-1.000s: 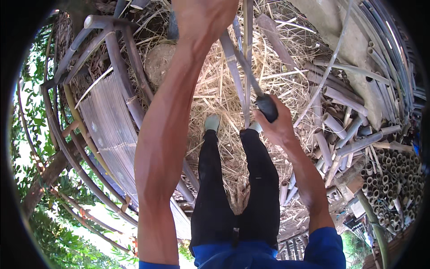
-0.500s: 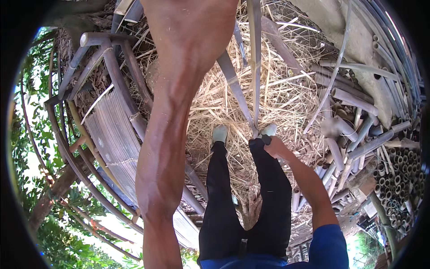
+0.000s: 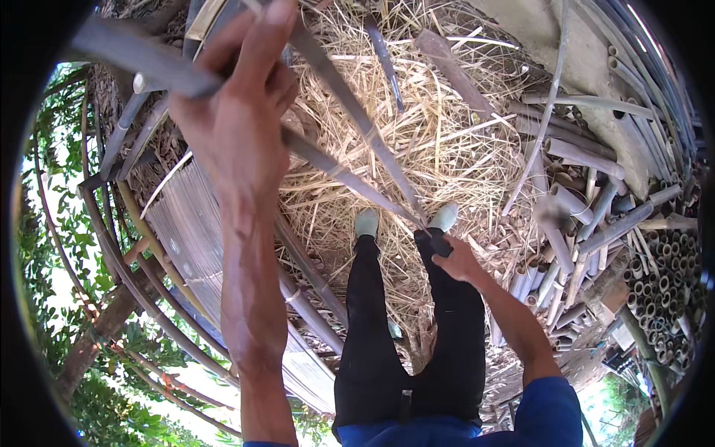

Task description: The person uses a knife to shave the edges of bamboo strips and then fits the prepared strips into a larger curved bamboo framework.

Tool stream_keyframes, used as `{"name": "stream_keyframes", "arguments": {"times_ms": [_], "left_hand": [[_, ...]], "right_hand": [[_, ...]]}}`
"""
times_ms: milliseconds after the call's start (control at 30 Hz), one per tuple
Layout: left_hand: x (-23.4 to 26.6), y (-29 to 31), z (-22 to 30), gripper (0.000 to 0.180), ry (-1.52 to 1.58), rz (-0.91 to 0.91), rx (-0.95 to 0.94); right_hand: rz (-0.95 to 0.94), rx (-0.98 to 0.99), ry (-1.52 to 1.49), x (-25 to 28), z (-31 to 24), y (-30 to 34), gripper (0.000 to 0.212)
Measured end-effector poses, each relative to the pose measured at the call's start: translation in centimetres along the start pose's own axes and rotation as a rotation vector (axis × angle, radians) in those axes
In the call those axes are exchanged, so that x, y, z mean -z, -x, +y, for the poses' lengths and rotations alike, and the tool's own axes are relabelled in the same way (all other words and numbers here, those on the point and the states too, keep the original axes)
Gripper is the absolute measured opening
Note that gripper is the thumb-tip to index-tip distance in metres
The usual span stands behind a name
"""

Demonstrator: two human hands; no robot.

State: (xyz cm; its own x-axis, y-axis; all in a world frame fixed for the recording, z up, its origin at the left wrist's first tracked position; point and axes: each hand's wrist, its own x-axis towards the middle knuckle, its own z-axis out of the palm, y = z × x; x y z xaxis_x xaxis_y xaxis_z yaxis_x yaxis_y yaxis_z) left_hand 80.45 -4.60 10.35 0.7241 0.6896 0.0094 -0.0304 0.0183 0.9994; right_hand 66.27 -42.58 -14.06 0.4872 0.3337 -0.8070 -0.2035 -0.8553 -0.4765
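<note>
Left hand: raised close to the camera, fingers wrapped round a long grey bamboo strip. The grip sits at the strip's upper end; from there the strip runs down and to the right, narrowing to a point just above the right hand. A second, rounder grey pole passes behind the left hand's fingers toward the upper left; whether the hand also holds it cannot be told.

Right hand: low, in front of the right knee, closed round a dark-handled tool. The tool's upper end meets the lower tip of the strip; its blade is too small to make out.

Strip position: spans between the two hands, upper end in the left, lower tip touching the tool in the right, tilted across the middle of the view.

Person: black trousers, pale shoes, blue sleeve on the right arm.

Ground: dry straw and shavings under the feet.

Surroundings: cut bamboo lengths heaped to the right; stacked bamboo tubes showing round ends further right; a woven slat panel and curved poles to the left; green foliage beyond.
</note>
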Motion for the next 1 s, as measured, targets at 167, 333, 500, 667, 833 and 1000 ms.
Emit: {"name": "stream_keyframes", "arguments": {"times_ms": [167,333,500,667,833,1000], "left_hand": [[7.5,0.0,0.2,0.031,0.037,0.042,0.133],[9.1,2.6,1.1,0.029,-0.013,0.072,0.187],[1.4,8.1,5.9,0.027,0.047,-0.276,0.064],[1.1,9.8,6.9,0.024,0.045,-0.243,0.164],[10.2,8.8,3.5,0.045,0.163,0.285,0.261],[25.0,9.3,0.5,0.043,-0.053,1.09,0.354]], "right_hand": [[-0.017,0.105,-0.021,2.3,-0.5,11.5,0.059],[0.264,0.021,-0.151,6.0,-6.0,17.2,0.046],[0.341,0.643,-0.462,13.4,-22.9,10.7,0.065],[0.162,0.747,-0.466,15.4,-30.5,11.6,0.061],[0.357,0.659,-0.57,16.2,-25.7,12.4,0.04],[0.855,0.447,-0.57,20.0,-20.8,14.3,0.031]]}}
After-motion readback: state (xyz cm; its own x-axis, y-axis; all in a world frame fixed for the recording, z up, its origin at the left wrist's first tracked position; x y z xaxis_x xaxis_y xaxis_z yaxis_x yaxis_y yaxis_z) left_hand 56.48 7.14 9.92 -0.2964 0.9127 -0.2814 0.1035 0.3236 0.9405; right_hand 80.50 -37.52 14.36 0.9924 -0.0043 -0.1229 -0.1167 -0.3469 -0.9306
